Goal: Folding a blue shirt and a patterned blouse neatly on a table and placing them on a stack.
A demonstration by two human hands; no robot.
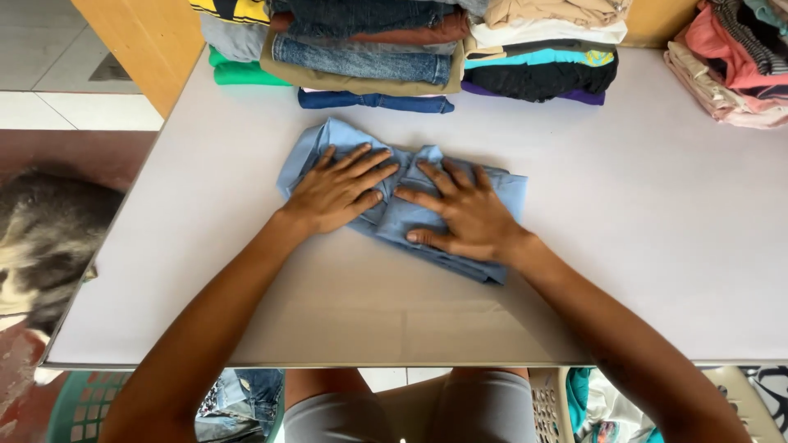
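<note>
A light blue folded garment (312, 148) lies in the middle of the pale grey table (657, 230). My left hand (336, 190) rests flat on its left half, fingers spread. On the right half my right hand (460, 213) presses down flat, fingers apart too. Both palms lie on the cloth and neither hand grips it. The fingertips of the two hands nearly meet at the garment's centre.
Stacks of folded clothes (369, 57) line the table's far edge, with another pile (730, 66) at the far right. A furry animal (41, 238) lies on the floor to the left. Laundry baskets (82, 402) with clothes stand under the near edge.
</note>
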